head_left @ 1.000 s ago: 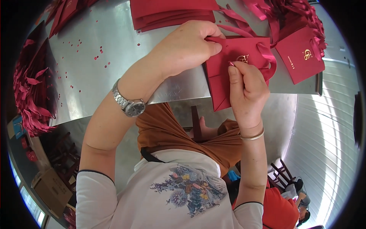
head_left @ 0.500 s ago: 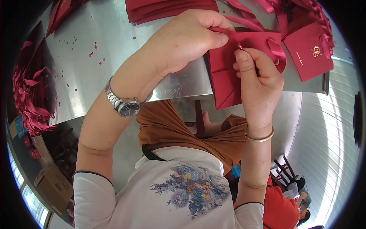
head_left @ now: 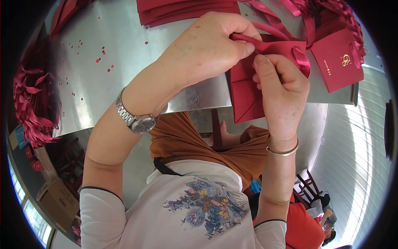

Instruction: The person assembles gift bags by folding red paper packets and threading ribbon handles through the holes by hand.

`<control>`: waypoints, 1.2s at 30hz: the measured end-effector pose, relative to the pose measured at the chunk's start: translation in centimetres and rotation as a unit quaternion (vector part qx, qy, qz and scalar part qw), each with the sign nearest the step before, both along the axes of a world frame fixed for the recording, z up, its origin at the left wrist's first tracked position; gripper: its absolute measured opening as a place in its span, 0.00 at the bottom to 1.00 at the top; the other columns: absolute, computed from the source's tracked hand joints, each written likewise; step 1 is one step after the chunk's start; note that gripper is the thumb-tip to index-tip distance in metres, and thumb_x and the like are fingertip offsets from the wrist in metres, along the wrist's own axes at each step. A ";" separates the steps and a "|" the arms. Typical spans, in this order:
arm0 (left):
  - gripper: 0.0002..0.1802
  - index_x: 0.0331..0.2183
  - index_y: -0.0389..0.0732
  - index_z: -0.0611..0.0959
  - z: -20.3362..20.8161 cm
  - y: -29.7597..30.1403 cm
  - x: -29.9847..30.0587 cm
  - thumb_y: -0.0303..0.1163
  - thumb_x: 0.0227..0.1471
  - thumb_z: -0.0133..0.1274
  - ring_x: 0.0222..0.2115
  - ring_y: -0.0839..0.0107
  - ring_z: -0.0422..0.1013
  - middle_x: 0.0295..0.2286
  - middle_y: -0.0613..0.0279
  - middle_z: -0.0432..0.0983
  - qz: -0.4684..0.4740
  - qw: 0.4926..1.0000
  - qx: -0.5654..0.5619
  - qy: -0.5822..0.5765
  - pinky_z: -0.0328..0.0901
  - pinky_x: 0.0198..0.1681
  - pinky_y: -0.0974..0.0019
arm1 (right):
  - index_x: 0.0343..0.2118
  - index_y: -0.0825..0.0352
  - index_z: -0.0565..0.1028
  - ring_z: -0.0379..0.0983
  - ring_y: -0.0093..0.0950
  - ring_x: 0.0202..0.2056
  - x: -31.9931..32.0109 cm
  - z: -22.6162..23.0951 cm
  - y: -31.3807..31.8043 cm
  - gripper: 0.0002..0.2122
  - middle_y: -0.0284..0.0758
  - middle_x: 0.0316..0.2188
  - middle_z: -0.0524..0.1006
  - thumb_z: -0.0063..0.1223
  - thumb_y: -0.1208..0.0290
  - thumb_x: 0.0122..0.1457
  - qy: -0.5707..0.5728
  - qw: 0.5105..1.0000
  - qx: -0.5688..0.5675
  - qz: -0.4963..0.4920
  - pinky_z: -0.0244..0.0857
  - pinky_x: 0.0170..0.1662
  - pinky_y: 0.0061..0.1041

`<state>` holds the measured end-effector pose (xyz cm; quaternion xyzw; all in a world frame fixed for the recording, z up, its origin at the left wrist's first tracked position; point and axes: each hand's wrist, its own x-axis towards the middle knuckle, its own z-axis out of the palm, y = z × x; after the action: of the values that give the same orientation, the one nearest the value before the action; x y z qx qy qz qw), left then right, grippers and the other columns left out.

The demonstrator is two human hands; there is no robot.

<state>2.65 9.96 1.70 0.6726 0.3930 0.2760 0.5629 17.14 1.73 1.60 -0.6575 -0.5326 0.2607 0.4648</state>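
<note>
A small red paper gift bag (head_left: 245,97) is held up over the near edge of the table, its folded bottom hanging past it. My left hand (head_left: 226,43) is closed, thumb and fingers pinching the bag's top rim along with a strip of red ribbon (head_left: 269,29). My right hand (head_left: 284,89) is closed in a pinch at the bag's upper front, fingertips close to my left thumb. What it pinches looks like a ribbon end, now mostly hidden by the fingers. A glossy ribbon loop (head_left: 302,62) hangs at the bag's right side.
On the metal table (head_left: 132,62) are scattered small red paper dots (head_left: 98,60). Flat red bags (head_left: 182,12) are stacked at the back. A finished-looking red bag (head_left: 338,62) rests at the right edge; ribboned bags (head_left: 35,103) pile up at the left. A person in red (head_left: 304,228) is behind.
My right fingertips have moved left and closer to my left thumb; the shiny dark-red tip that stuck out of them no longer shows. My left hand and the bag shifted slightly right.
</note>
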 end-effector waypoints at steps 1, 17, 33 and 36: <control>0.12 0.38 0.35 0.83 -0.1 0.0 0.0 0.27 0.49 0.53 0.30 0.71 0.74 0.30 0.57 0.80 -0.004 1.000 0.004 -0.013 0.66 0.35 0.68 | 0.27 0.71 0.78 0.64 0.14 0.18 -0.1 -0.2 -0.1 0.05 0.31 0.15 0.73 0.59 0.75 0.56 0.008 1.000 0.009 -0.008 0.61 0.23 0.18; 0.13 0.36 0.33 0.83 -0.1 -0.4 0.1 0.27 0.47 0.53 0.29 0.69 0.73 0.29 0.55 0.79 0.013 1.000 0.000 -0.027 0.66 0.33 0.67 | 0.26 0.72 0.77 0.61 0.16 0.17 -1.5 -1.7 -0.4 0.06 0.32 0.13 0.69 0.57 0.76 0.57 -0.020 0.989 0.098 -0.105 0.58 0.21 0.19; 0.08 0.36 0.34 0.81 -0.3 -0.7 0.2 0.23 0.52 0.53 0.34 0.82 0.67 0.31 0.71 0.74 -0.007 1.000 -0.009 -0.012 0.63 0.40 0.75 | 0.28 0.73 0.78 0.68 0.14 0.23 -1.7 -1.4 -1.0 0.08 0.29 0.19 0.75 0.55 0.73 0.60 -0.112 0.990 0.050 -0.076 0.63 0.27 0.15; 0.08 0.37 0.35 0.80 -0.1 -0.7 0.3 0.22 0.52 0.53 0.34 0.82 0.67 0.31 0.71 0.74 -0.015 1.000 -0.023 -0.012 0.63 0.39 0.76 | 0.23 0.70 0.76 0.65 0.24 0.15 -1.4 -1.9 -0.6 0.06 0.36 0.15 0.72 0.56 0.77 0.56 -0.038 0.985 0.118 -0.117 0.61 0.21 0.23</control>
<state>2.95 9.21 1.65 0.6618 0.3825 0.2669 0.5869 15.69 1.09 -0.30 -0.6654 -0.4963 0.1143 0.5458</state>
